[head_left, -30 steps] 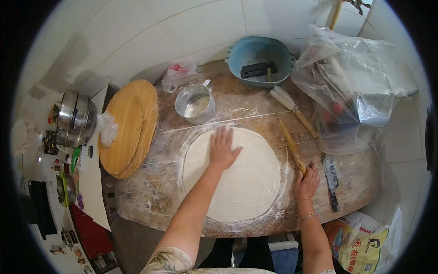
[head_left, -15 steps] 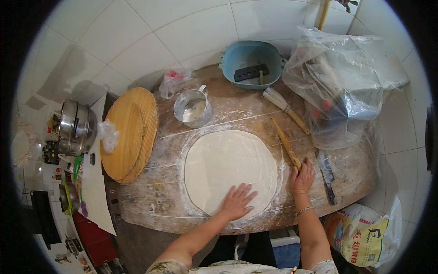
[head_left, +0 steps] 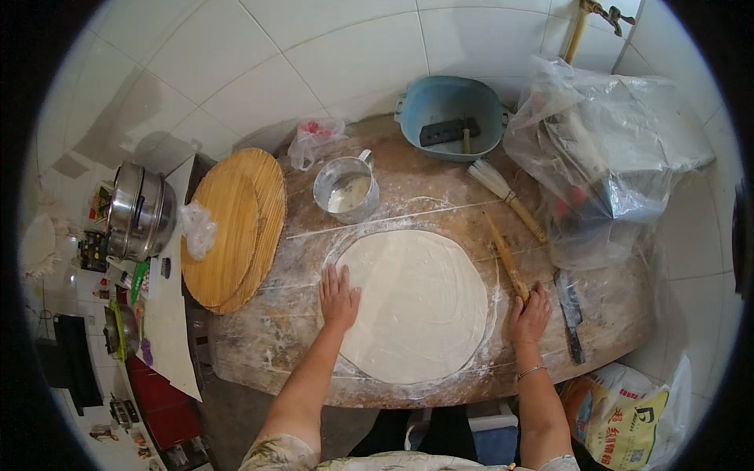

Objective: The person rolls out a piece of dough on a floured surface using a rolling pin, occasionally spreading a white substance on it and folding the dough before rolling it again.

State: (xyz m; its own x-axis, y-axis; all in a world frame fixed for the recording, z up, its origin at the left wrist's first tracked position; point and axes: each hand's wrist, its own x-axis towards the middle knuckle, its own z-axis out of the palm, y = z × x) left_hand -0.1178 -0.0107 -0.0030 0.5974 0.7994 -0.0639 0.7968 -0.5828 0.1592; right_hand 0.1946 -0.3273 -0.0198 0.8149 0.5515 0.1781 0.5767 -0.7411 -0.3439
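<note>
A large, thin round of dough (head_left: 412, 306) lies on the floured wooden board (head_left: 267, 337). My left hand (head_left: 339, 298) rests flat on the dough's left edge, fingers stretched out and pointing away from me, with nothing in it. To the right of the dough, my right hand (head_left: 531, 315) is closed round the near end of a tapered wooden rolling pin (head_left: 509, 261), whose far end points away and to the left. Just right of that hand lies a knife (head_left: 569, 314) with a dark handle. Part of the pin's near end is hidden by my fingers.
Behind the dough stand a metal mug (head_left: 346, 188) with flour and a blue basin (head_left: 452, 118). A brush (head_left: 506, 200) lies near a plastic-covered pile (head_left: 605, 165). Round wooden lids (head_left: 228, 231) lean at the left. A printed sack (head_left: 628, 416) is at lower right.
My left hand has moved from the dough's near right part to its left edge. My right hand stays on the rolling pin. The whole view has shifted slightly.
</note>
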